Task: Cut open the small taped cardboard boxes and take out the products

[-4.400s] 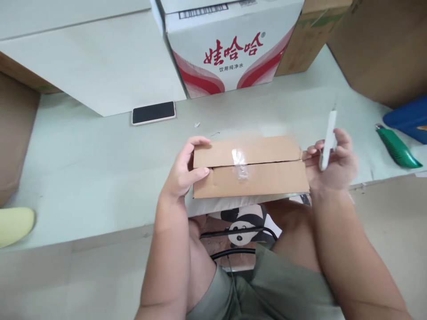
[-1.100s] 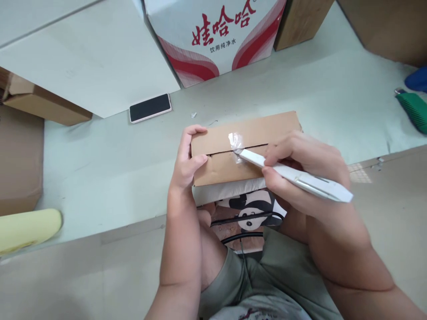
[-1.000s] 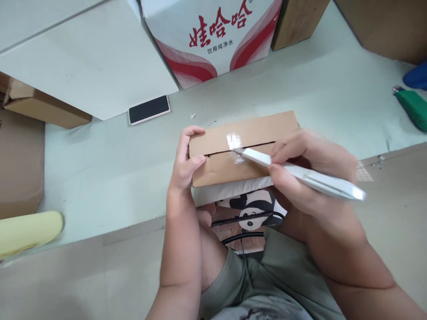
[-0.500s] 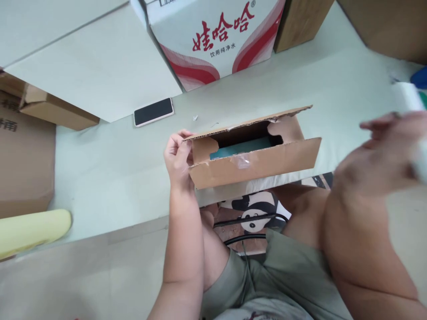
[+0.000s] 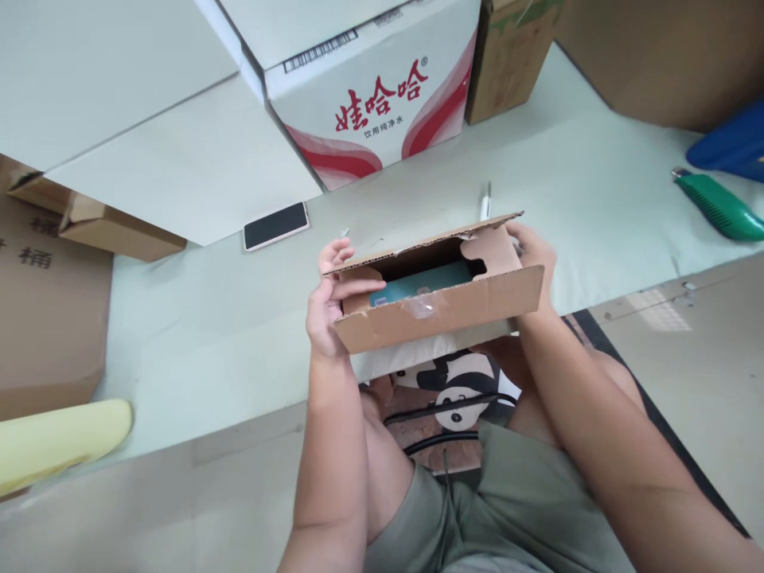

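An open cardboard box [image 5: 442, 310] is held between my two hands at the front of the table, its long top flaps raised. Inside lies a teal box [image 5: 438, 280], partly hidden by the cardboard walls. At the left end, my left hand [image 5: 327, 306] grips the cardboard, one finger reaching over the inner flap towards the teal box. My right hand [image 5: 537, 259] is wrapped round the right end; some of its fingers are hidden behind the cardboard. Just behind the box is a slim white tool [image 5: 485, 205] with a thin metal tip.
A phone [image 5: 276, 227] lies at the back left, by large white boxes [image 5: 185, 159]. A white-and-red carton [image 5: 382, 119] stands behind. On the right are a green cutter [image 5: 719, 205] and a blue object [image 5: 731, 147]. A yellow roll-like object [image 5: 65, 438] rests at the front left.
My right hand has come from the far right to the box's right end. The white tool now shows behind the box. My left finger has moved over the inner flap.
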Demonstrator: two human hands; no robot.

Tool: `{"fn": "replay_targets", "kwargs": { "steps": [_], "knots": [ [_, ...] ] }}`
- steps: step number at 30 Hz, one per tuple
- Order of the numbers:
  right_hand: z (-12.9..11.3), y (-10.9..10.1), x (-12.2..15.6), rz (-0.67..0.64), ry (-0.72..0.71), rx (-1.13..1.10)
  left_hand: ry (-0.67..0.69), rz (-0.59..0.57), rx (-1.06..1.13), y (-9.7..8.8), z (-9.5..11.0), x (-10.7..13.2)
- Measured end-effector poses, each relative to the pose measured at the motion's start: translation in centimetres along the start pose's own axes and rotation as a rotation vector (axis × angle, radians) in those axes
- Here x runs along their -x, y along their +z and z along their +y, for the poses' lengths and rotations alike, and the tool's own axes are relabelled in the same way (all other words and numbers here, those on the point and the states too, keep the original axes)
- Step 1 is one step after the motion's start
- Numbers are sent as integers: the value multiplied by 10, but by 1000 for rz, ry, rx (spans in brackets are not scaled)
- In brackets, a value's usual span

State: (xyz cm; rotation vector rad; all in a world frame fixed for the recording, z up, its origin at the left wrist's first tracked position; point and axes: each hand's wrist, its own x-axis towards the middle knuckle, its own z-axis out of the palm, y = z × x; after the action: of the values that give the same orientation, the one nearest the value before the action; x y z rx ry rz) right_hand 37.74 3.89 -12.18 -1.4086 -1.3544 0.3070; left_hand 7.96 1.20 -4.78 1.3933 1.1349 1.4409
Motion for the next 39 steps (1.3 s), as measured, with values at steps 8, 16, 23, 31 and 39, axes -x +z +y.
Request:
{"fn": "replay_targets", "kwargs": {
  "steps": [8,16,23,31,39],
  "knots": [
    [-84,-32,10,-7,-292,-325,84,-127,-37,-9,7,7],
    [-84,-25,14,-285,-451,-208,187,56,155,-22,5,0],
    [-80,-10,25,71,-390,-377,221,274,174,-26,6,17],
    [-79,-24,24,-111,-281,-442,419,-304,-563,-8,135,-8],
    [-85,-25,23,-181,-175,-523,-180,-1178,-1207,72,134,-63]
  ]
}}
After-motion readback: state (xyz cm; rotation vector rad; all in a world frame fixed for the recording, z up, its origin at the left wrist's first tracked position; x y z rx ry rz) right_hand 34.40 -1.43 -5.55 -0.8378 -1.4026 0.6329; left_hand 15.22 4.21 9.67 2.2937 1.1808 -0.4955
